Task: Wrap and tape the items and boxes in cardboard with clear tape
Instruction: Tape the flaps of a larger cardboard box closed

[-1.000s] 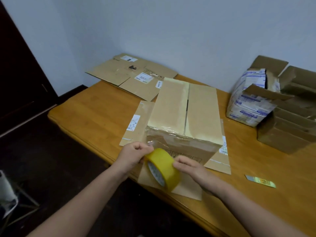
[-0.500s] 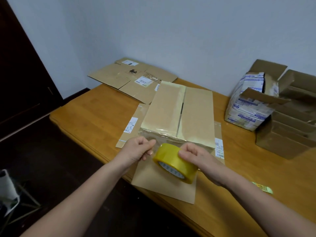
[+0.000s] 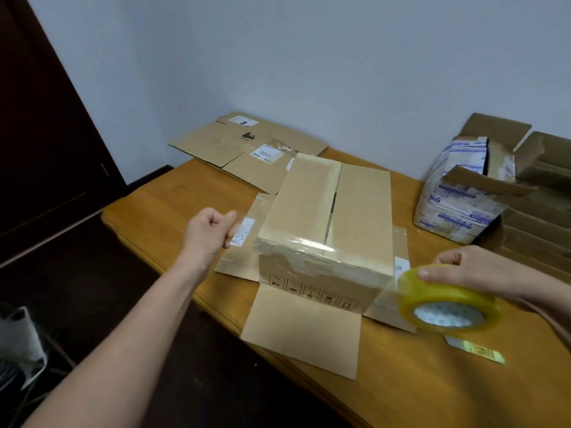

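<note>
The left hand (image 3: 210,233) hovers left of the cardboard box (image 3: 312,211), its fingers curled together, pinching what looks like the free end of the clear tape (image 3: 309,242). The brown rectangular box sits mid-desk (image 3: 160,211) on a flattened cardboard sheet (image 3: 302,329). Its long axis points away toward the wall (image 3: 309,72), its top flaps are closed, and its near edge is glossy with tape. To its right, the right hand (image 3: 482,273) holds the yellowish, ring-shaped tape roll (image 3: 445,301), fingers clamped over its rim.

Blurred fingertips (image 3: 230,217) of the left hand (image 3: 210,233): their pinch cannot be told. Label (image 3: 244,231) print beside them: unreadable.
</note>
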